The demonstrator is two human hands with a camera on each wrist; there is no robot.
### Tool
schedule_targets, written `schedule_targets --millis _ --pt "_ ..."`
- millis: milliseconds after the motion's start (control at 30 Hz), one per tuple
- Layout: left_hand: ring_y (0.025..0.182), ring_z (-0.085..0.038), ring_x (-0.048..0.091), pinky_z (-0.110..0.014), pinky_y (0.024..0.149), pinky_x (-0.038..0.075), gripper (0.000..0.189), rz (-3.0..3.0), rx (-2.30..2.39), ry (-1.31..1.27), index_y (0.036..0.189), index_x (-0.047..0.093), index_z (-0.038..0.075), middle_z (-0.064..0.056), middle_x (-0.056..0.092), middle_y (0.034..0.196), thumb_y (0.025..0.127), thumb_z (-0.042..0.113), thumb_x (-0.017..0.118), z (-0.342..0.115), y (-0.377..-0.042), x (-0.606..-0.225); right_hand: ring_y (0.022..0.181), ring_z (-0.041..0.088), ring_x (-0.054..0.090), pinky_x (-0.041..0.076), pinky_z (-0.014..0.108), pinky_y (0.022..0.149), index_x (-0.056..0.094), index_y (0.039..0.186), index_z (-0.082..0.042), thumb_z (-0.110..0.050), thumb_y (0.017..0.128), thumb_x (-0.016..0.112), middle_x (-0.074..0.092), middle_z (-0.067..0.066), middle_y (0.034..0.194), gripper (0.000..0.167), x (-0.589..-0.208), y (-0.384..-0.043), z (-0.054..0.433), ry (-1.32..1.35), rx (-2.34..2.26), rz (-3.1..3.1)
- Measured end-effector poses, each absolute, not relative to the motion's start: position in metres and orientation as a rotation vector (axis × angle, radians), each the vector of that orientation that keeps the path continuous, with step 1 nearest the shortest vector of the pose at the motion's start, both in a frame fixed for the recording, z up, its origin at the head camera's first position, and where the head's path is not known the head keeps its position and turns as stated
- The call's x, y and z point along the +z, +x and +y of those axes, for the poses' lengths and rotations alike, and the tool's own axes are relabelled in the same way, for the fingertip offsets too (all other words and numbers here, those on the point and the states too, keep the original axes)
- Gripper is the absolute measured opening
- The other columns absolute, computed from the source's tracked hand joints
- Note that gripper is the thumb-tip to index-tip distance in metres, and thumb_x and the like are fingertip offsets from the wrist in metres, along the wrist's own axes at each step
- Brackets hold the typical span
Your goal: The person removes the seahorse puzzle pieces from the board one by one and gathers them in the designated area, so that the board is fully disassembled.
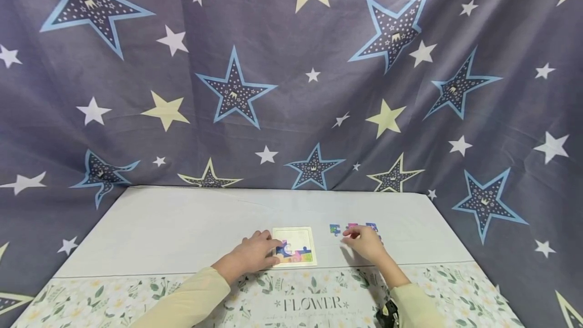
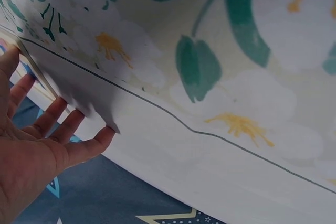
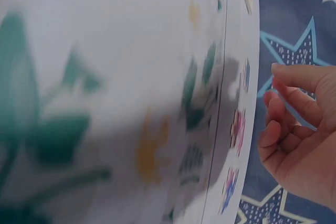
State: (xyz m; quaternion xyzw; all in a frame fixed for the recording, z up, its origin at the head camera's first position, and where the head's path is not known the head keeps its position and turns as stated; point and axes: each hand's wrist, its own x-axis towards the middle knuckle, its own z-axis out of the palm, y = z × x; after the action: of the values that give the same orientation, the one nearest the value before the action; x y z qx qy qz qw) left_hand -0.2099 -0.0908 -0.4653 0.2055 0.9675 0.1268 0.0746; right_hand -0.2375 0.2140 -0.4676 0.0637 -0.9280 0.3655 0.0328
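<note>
A square puzzle tray (image 1: 291, 229) with a pale rim lies on the white tabletop, colorful jigsaw pieces (image 1: 298, 257) along its lower part and left side. My left hand (image 1: 255, 253) rests at the tray's left edge, fingertips over the rim; its fingers spread out loosely in the left wrist view. To the right, my right hand (image 1: 366, 244) hovers beside loose pieces, thumb and index finger close together, the others loosely bent; nothing shows between them. A blue-green piece (image 1: 334, 229) lies left of its fingertips. Behind the hand are a pink piece (image 1: 352, 225) and a blue piece (image 1: 372, 227), partly hidden.
A floral cloth (image 1: 255, 300) printed with FLOWER covers the near part of the table. Behind the table's far edge hangs a dark curtain (image 1: 282, 115) with stars. A black band (image 1: 388, 314) circles the right wrist.
</note>
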Motion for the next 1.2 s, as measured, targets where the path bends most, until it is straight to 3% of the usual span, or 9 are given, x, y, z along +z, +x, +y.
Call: schedule_targets --millis 533,1200 --pt "0.104 -0.022 0.051 -0.056 0.092 0.043 0.051 2.895 0.371 0.658 0.132 0.054 0.02 -0.006 0.054 0.118 0.089 0.047 0.056 -0.094 -0.21 -0.468 0.066 0.011 0.048 0.039 0.023 0.058 0.07 0.087 -0.006 -0.009 0.08 0.071 0.061 0.001 0.074 0.008 -0.469 -0.235 0.175 0.316 1.147 -2.848" --pt "0.11 -0.025 0.052 -0.052 0.087 0.048 0.039 2.867 0.309 0.842 0.126 0.058 0.026 -0.007 0.053 0.122 0.091 0.042 0.054 -0.097 -0.193 -0.469 0.07 0.012 0.049 0.042 0.023 0.057 0.069 0.09 -0.006 -0.012 0.082 0.068 0.059 0.003 0.081 0.01 -0.47 -0.23 0.139 0.488 1.168 -2.918"
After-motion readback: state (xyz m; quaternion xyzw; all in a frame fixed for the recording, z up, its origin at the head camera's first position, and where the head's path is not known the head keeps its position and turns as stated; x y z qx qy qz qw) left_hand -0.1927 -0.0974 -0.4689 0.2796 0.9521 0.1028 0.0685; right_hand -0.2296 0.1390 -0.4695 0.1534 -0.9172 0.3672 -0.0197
